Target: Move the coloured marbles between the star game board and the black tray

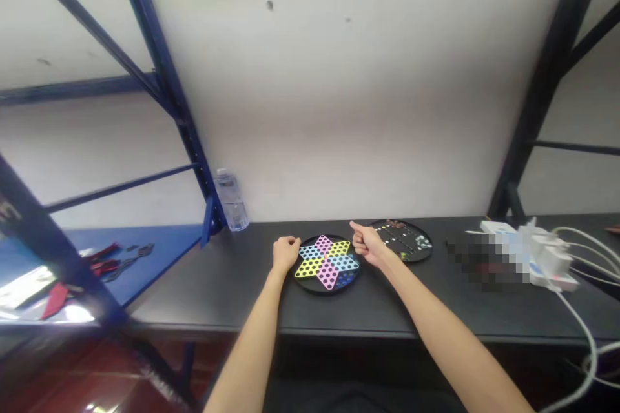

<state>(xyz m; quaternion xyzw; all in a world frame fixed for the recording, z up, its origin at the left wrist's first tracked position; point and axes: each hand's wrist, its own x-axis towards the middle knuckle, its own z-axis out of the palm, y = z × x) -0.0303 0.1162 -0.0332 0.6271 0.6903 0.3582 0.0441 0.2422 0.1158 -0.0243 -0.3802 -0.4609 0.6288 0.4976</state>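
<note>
A Chinese checkers board point(325, 262), a star with pink, yellow and light blue points full of dark holes, lies in a round black tray point(317, 291). Small dark blue pieces point(345, 280) are gathered at the tray's lower right. My left hand point(285, 253) is closed at the tray's left edge, fingers curled; whether it grips anything is hidden. To the right of the board, my right hand point(368, 244) is closed with thumb and forefinger toward the upper left; I cannot make out anything in it. Behind it rests a second round black tray point(411, 239) with small red, white and yellow pieces.
A clear plastic bottle point(231, 200) stands by the wall at the left post. At right are a white power strip point(552, 277) with plugs and cables, and a blurred dark item. Red-handled tools point(104, 261) lie on the blue shelf at left.
</note>
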